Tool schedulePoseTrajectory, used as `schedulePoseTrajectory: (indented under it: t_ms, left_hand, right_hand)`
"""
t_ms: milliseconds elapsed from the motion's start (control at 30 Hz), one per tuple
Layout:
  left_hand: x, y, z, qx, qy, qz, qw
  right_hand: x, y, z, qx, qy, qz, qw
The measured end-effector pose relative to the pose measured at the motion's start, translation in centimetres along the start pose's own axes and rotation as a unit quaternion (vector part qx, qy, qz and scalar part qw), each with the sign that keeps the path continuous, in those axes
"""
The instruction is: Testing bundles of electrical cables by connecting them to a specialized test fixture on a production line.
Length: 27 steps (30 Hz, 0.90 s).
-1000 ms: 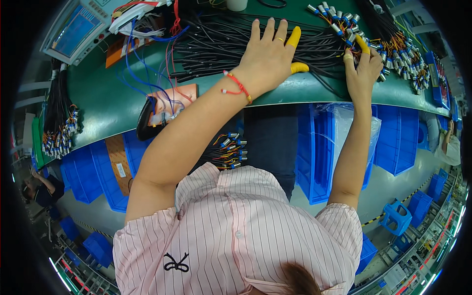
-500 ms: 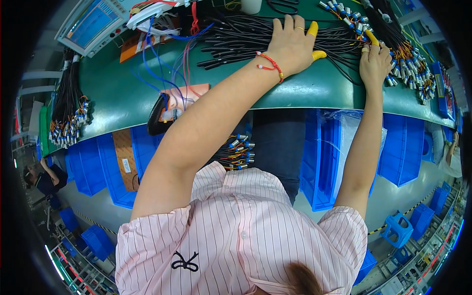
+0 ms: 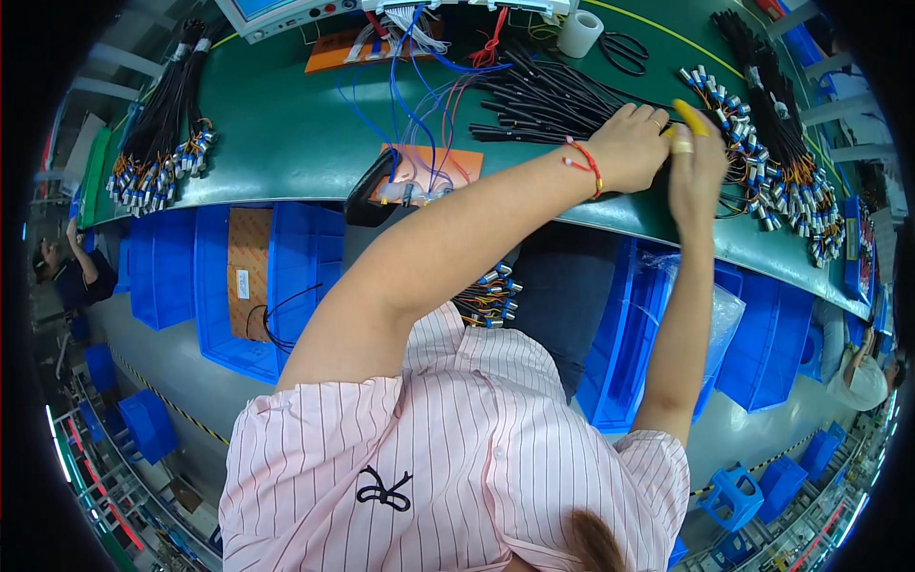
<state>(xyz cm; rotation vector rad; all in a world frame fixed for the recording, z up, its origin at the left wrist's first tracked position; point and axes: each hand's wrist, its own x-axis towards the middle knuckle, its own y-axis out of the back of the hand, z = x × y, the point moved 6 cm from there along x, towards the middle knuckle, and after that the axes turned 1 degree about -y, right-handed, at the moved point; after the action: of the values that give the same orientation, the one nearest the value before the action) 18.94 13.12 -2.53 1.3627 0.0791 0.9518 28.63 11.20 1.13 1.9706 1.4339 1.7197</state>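
A loose bundle of black cables [image 3: 548, 100] lies across the green table, with metal-and-blue connectors [image 3: 753, 157] fanned out at its right. Fingers curled, my left hand [image 3: 629, 148] closes round the cables near their connector side. My right hand [image 3: 698, 176] has come up against it, over the same stretch of cable. Its fingers are partly hidden and slightly smeared, so what it grips cannot be made out. Yellow finger covers [image 3: 690, 116] show where the hands meet.
Another tied cable bundle [image 3: 786, 124] lies at the far right, and one more [image 3: 167, 124] at the left. Scissors [image 3: 624, 52] and a white roll [image 3: 579, 33] sit at the back. Blue wires run to an orange board [image 3: 462, 164]. Blue bins [image 3: 315, 248] stand below the table edge.
My right hand has moved left from the connectors to my left hand. The left hand, spread flat on the cables before, has curled its fingers. The whole view has shifted.
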Motion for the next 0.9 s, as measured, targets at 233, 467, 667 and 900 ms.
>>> schedulePoseTrajectory:
  t_ms: [233,467,667,900]
  left_hand:
    - [-2.4,6.5,-8.3,0.049,0.103,-0.118,0.986]
    - [-9.1,9.6,-13.1,0.174,0.24,-0.151,0.943]
    - [-9.8,10.9,-12.7,0.264,0.263,-0.15,0.916]
    - [-9.7,11.6,-12.1,0.278,0.272,-0.15,0.909]
  right_hand:
    - [-1.1,-3.2,1.0,-0.122,-0.01,-0.098,0.988]
    - [-0.7,-2.6,0.4,-0.146,0.019,-0.085,0.985]
    - [-1.5,-1.4,3.2,-0.169,-0.02,-0.079,0.982]
    - [-1.8,-0.2,4.3,-0.125,0.022,-0.074,0.989]
